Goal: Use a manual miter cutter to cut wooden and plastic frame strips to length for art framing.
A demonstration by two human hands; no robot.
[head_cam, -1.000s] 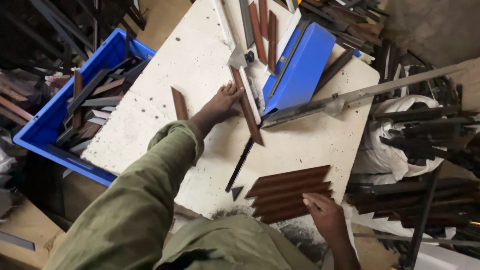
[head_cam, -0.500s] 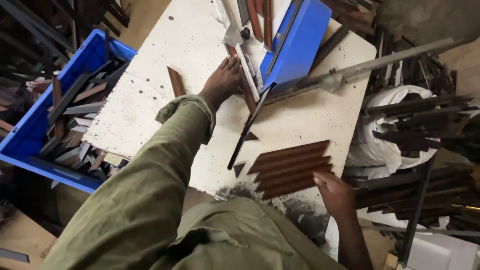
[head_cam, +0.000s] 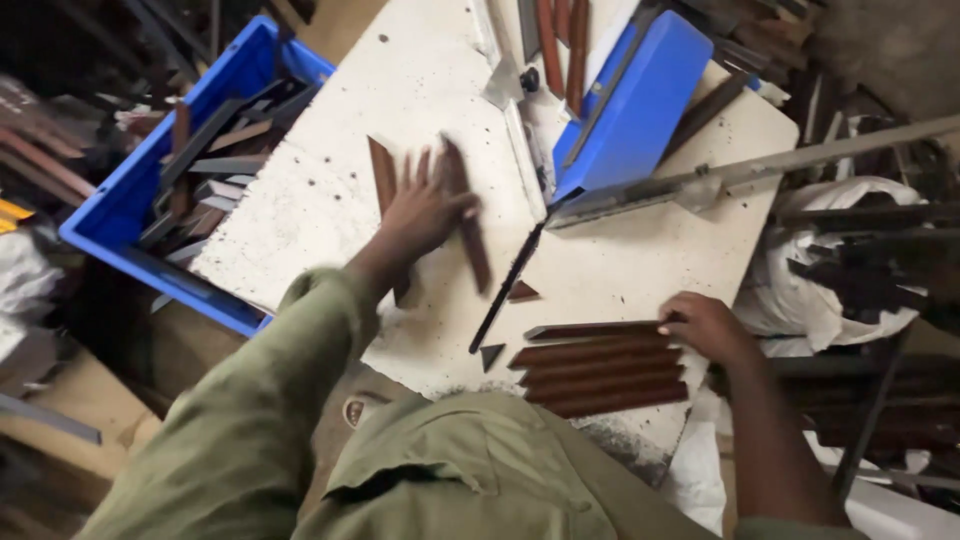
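My left hand (head_cam: 422, 212) holds a brown moulding strip (head_cam: 466, 220) over the white worktable (head_cam: 330, 190), its fingers spread beside a second brown strip (head_cam: 381, 172) lying on the table. My right hand (head_cam: 706, 325) rests on the right end of the top strip in a row of several brown strips (head_cam: 598, 366) at the table's near edge. A dark thin bar (head_cam: 508, 288) lies diagonally between the two hands, with small triangular offcuts (head_cam: 492, 355) next to it.
A blue cutter with a long metal lever (head_cam: 640, 95) stands at the back of the table. A blue crate (head_cam: 150, 190) of dark offcuts sits to the left. Piles of dark mouldings and white wrapping (head_cam: 860, 250) crowd the right side.
My left hand has pulled a brown strip away from the cutter toward the left and nearer to me. My right hand has shifted onto the end of the strip row.
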